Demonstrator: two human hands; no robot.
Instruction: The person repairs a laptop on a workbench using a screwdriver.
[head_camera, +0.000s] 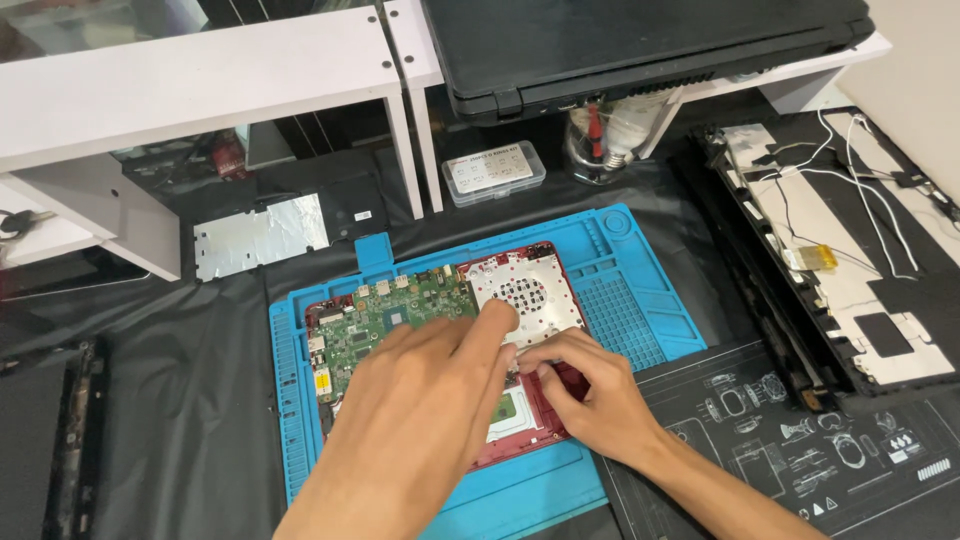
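An opened red laptop base (556, 268) lies on a blue repair mat (640, 300). Its green circuit board (385, 320) and a white perforated plate (525, 285) with a round fan grille are exposed. My left hand (420, 420) rests over the middle of the base, fingers stretched out, one fingertip touching the edge of the white plate. My right hand (590, 395) sits beside it, fingers curled and pinched down on the base just below the plate. What the fingertips hold is hidden.
A black laptop (640, 45) sits on a white shelf (190, 85) at the back. A clear parts box (494, 172) and a silver foil-covered panel (262, 236) lie behind the mat. A dismantled screen panel with cables (850, 260) lies at right; a black printed mat (790, 440) is at lower right.
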